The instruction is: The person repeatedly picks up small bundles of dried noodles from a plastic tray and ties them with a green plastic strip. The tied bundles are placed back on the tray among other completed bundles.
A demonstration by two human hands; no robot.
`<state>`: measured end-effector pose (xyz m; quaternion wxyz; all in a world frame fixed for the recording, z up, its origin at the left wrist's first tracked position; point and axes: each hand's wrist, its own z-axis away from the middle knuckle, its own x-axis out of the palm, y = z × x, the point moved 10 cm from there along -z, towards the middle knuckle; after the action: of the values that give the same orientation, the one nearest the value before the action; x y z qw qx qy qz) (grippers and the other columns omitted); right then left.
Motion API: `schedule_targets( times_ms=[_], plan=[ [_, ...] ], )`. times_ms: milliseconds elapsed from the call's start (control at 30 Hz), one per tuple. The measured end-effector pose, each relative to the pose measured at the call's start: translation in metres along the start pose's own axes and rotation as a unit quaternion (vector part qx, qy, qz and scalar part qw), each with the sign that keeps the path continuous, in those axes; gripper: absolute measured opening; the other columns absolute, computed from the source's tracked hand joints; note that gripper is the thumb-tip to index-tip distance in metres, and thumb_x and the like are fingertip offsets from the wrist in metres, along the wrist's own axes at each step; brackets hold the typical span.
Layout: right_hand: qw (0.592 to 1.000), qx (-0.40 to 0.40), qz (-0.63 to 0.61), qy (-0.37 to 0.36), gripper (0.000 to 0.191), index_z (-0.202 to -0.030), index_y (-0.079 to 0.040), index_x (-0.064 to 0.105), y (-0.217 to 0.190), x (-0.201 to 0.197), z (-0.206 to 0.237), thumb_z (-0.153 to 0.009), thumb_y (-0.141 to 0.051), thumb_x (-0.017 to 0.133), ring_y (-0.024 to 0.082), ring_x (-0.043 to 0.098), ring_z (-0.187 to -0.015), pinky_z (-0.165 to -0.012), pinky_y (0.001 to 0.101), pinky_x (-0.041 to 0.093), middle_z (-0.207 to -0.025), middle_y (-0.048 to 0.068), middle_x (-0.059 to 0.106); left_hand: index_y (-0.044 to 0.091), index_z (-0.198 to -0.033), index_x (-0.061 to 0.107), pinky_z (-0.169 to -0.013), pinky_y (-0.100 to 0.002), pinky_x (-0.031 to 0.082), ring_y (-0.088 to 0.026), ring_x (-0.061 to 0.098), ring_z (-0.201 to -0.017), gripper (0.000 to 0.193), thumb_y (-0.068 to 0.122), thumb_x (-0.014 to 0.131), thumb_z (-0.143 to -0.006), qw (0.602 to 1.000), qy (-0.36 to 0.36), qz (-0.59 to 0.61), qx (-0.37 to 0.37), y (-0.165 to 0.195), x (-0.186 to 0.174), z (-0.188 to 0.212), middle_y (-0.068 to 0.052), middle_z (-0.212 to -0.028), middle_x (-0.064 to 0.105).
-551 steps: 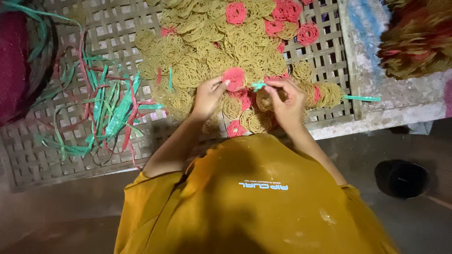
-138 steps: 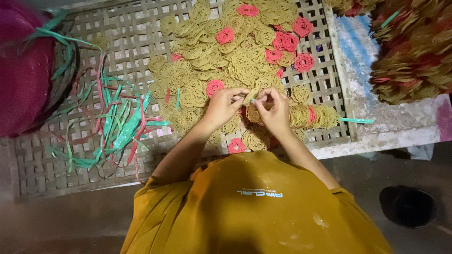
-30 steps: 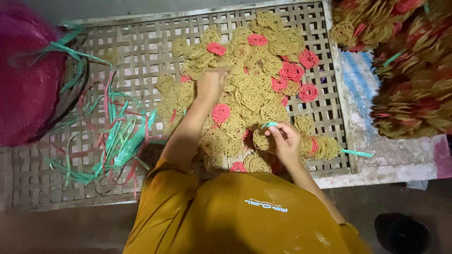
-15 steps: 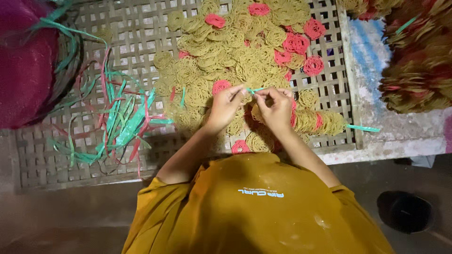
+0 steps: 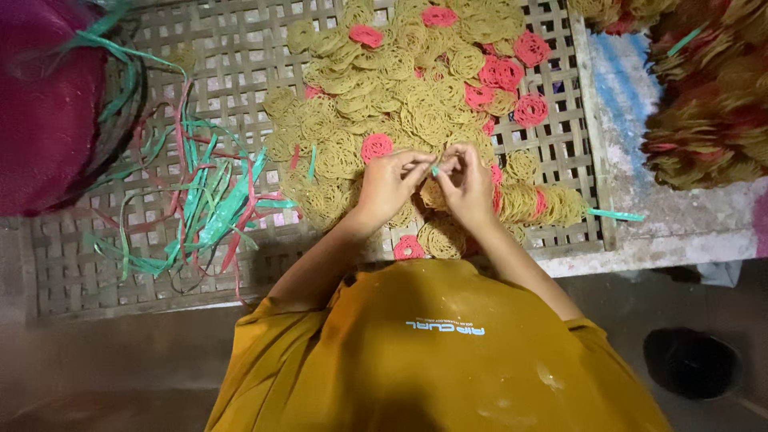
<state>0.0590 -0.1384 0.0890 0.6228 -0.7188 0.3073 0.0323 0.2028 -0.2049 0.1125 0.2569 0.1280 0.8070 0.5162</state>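
a thin green strip (image 5: 434,169) sits pinched between the two hands, over the near edge of a heap of yellow coils (image 5: 400,120) on a woven tray (image 5: 144,264). the left hand (image 5: 390,186) has its fingertips closed together on the strip's end; the right hand (image 5: 466,186) meets it from the other side, thumb and fingers also pressed on the strip, with a small stack of coils under them, though i cannot tell whether the strip already goes round that stack.

by the look of it, the tying of this bundle is under way, not finished. most coils, along with scattered pink coils (image 5: 500,72), lie loose and flat on the tray, so much seems left. a few banded stacks (image 5: 544,204) rest just right of the hands. a tangle of green and red strips (image 5: 208,208) lies left on the tray, one stray strip (image 5: 616,214) at the tray's right edge. piled bundles (image 5: 704,120) sit further right, and a dark pink bag (image 5: 48,104) far left.
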Motion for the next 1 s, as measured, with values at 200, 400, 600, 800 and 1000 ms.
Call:
schedule_targets(
  times_ms=[200, 400, 600, 800, 1000],
  plan=[
    [0.973, -0.134, 0.181, 0.044, 0.035, -0.13, -0.004, 0.059, -0.042, -0.029, 0.007, -0.095, -0.004, 0.057, 0.026, 0.055, -0.127, -0.114, 0.0429, 0.027, -0.128, 0.012, 0.066, 0.017, -0.096, 0.071, -0.064, -0.031, 0.055, -0.016, 0.068, -0.08, 0.009, 0.011, 0.069, -0.09, 0.973, 0.014, -0.205, 0.11, 0.043, -0.003, -0.001, 0.0, -0.091, 0.069],
    [0.967, -0.115, 0.226, -0.034, 0.038, -0.131, -0.01, 0.063, -0.034, -0.018, 0.001, -0.093, -0.013, 0.058, 0.025, 0.054, -0.13, -0.114, 0.0408, 0.022, -0.133, 0.01, 0.066, 0.014, -0.101, 0.064, -0.068, -0.035, 0.055, -0.022, 0.066, -0.083, 0.014, 0.012, 0.068, -0.088, 0.96, 0.006, -0.219, 0.176, 0.061, 0.006, -0.018, -0.004, -0.092, 0.062],
    [0.978, -0.034, 0.198, -0.05, 0.034, -0.133, -0.013, 0.062, -0.007, -0.032, -0.008, -0.1, -0.018, 0.058, 0.018, 0.06, -0.12, -0.118, 0.0419, 0.023, -0.122, 0.003, 0.07, 0.013, -0.102, 0.063, -0.065, -0.034, 0.054, -0.02, 0.066, -0.078, 0.016, 0.01, 0.066, -0.087, 0.968, -0.076, -0.194, 0.139, 0.043, 0.024, -0.045, -0.003, -0.09, 0.064],
    [0.977, -0.097, 0.187, -0.025, 0.042, -0.132, -0.005, 0.061, -0.029, -0.042, -0.019, -0.09, -0.007, 0.063, 0.025, 0.057, -0.125, -0.115, 0.0452, 0.028, -0.126, 0.01, 0.066, 0.012, -0.104, 0.058, -0.065, -0.032, 0.056, -0.016, 0.067, -0.076, 0.018, 0.01, 0.064, -0.087, 0.975, -0.109, -0.153, 0.122, 0.032, 0.026, -0.06, -0.003, -0.09, 0.065],
    [0.971, -0.141, 0.188, -0.05, 0.018, -0.1, -0.01, 0.072, -0.04, -0.04, -0.023, -0.084, -0.004, 0.077, 0.022, 0.061, -0.125, -0.108, 0.0411, 0.041, -0.121, 0.006, 0.07, 0.008, -0.103, 0.05, -0.056, -0.025, 0.056, -0.011, 0.068, -0.068, 0.015, 0.007, 0.062, -0.095, 0.987, -0.158, -0.026, -0.01, -0.007, 0.034, -0.063, -0.004, -0.085, 0.066]
  ],
)
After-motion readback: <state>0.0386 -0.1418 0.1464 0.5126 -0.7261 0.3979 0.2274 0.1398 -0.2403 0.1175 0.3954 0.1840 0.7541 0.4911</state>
